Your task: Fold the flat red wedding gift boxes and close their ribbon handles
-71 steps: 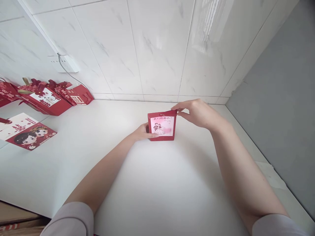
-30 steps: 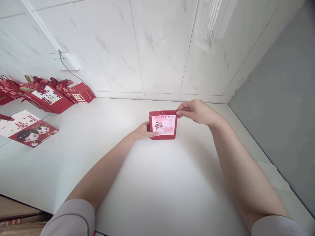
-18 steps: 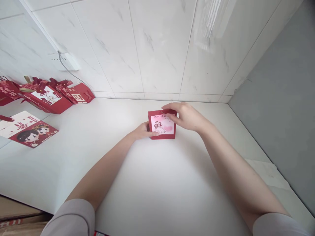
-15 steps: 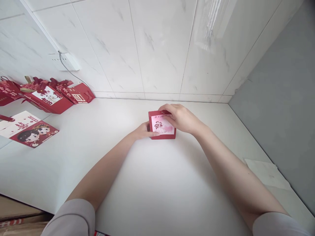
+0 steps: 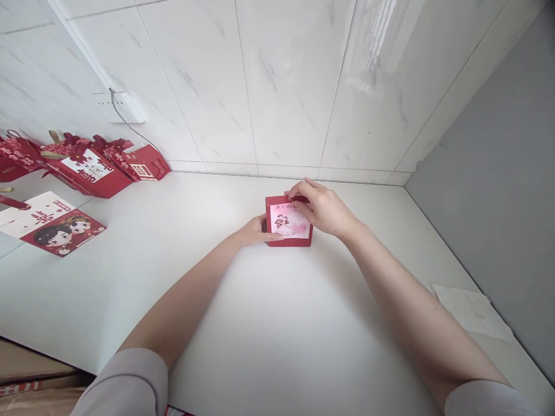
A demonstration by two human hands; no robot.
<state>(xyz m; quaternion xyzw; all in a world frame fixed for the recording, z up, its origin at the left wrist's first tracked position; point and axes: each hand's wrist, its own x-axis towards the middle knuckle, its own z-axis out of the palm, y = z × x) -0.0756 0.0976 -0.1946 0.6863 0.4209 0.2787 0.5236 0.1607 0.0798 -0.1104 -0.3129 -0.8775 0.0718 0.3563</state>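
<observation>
A small red gift box (image 5: 289,242) stands on the white table in front of me, its front bearing a pink and white panel with a couple drawn in red. My left hand (image 5: 254,231) grips its left side, with the thumb over the lower front and the other fingers mostly hidden behind. At the box's top right, my right hand (image 5: 323,208) bends over the upper edge. Its thumb and forefinger pinch there, and a bit of dark red shows between them. The right hand covers the panel's top right corner.
Several red gift bags (image 5: 93,173) with ribbons line the wall at the left. Nearer lies a red and white bag (image 5: 65,228) with two cartoon faces. A cable (image 5: 125,124) runs from the wall socket (image 5: 130,110). White paper (image 5: 472,312) lies at the right edge; cardboard (image 5: 34,370) is at lower left.
My right hand's fingers have lifted and curled closer at the box's top edge, showing more of the panel's right side. The left hand keeps its grip. The view has shifted slightly.
</observation>
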